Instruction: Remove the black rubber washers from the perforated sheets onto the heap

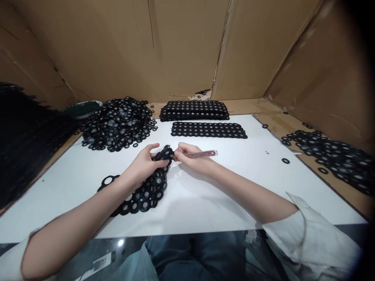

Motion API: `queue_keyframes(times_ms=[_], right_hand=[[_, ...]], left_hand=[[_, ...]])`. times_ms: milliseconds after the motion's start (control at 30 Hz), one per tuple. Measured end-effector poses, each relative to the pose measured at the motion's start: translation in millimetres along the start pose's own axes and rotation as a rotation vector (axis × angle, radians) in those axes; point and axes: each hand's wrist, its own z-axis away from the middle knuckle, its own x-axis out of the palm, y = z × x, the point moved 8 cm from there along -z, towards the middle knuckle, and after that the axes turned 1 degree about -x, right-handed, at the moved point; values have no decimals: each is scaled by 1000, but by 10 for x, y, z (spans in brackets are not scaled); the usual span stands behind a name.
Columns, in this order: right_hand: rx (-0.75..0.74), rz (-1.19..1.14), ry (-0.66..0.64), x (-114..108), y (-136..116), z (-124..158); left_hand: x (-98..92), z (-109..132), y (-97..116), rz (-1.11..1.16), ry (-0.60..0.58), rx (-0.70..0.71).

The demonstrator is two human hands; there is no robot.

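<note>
A black sheet of joined rubber rings [148, 191] lies on the white board [205, 203] in front of me, its far end lifted. My left hand [145, 162] is closed on that lifted end. My right hand [190, 156] is pinched around a thin silver and red blade-like tool [205, 154], its tip at the sheet's edge next to my left fingers.
A heap of loose black rings [117, 123] sits at the back left. A stack of ring sheets [195, 110] and a single sheet [208, 130] lie at the back centre. More rings [336, 156] spread on the right. Cardboard walls [181, 47] enclose the area.
</note>
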Motion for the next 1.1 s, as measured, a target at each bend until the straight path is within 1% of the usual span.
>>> queue_keyframes(times_ms=[133,200,267,300,367,433,467,500,567,700,867,1000,1033,1100], right_hand=[[-92,155,104,40,-112,40],[-127,184,147,29,-160,44],[-108,197,171,-28,-155,29],[-69,179,161,-64,-121,13],[45,68,70,-108,-12,-25],[130,-139,-66,-99,69,-48],[141,-245,-102,-103,78,-58],[139,-339,-109,-116,80,-68],[120,-451,-47,-157,86,-88],[119,-474,101,-151,128,-88],[63,-478,129,-107,69,-68],[36,-415,178,-129,44,-40],[32,-417,187,-130,42,-34],[39,-437,204,-126,46,-21]], left_hand=[[42,92,77,4,22,28],[68,117,118,2,-6,55],[83,113,142,-10,-47,84],[83,101,148,-30,-61,100],[61,65,152,-103,-59,136],[35,31,155,-191,-34,177],[27,20,159,-226,-20,199],[28,15,164,-247,-12,219],[44,19,171,-250,-10,252],[72,51,183,-160,-15,276],[24,55,175,-99,24,243],[-9,50,235,-63,59,316],[-7,45,236,-41,58,320],[10,28,203,22,37,287]])
